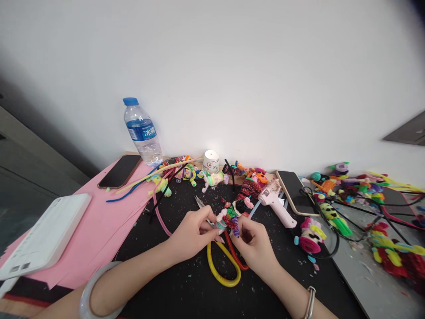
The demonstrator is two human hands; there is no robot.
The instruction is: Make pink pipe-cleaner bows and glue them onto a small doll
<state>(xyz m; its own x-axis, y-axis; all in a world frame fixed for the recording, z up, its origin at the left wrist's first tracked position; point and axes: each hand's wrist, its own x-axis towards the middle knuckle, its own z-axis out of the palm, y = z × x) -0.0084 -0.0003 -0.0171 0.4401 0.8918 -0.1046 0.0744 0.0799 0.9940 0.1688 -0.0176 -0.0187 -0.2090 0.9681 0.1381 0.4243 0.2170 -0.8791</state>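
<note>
My left hand (pixel 192 232) and my right hand (pixel 254 241) meet over a black mat (pixel 186 283), both pinched on a small multicoloured pipe-cleaner craft piece (pixel 229 215) with pink, green, red and purple twists. Under the hands lie scissors (pixel 226 261) with yellow and red handles, their blades pointing up left. A pale bangle sits on my left wrist and a thin bracelet on my right.
A pink glue gun (pixel 275 204) lies right of the craft. Two phones (pixel 120 171) (pixel 295 192), a water bottle (pixel 142 133), a white cup (pixel 211 161), pink paper (pixel 96 230), a white box (pixel 43 237) and several finished pipe-cleaner figures (pixel 352 190) crowd the table.
</note>
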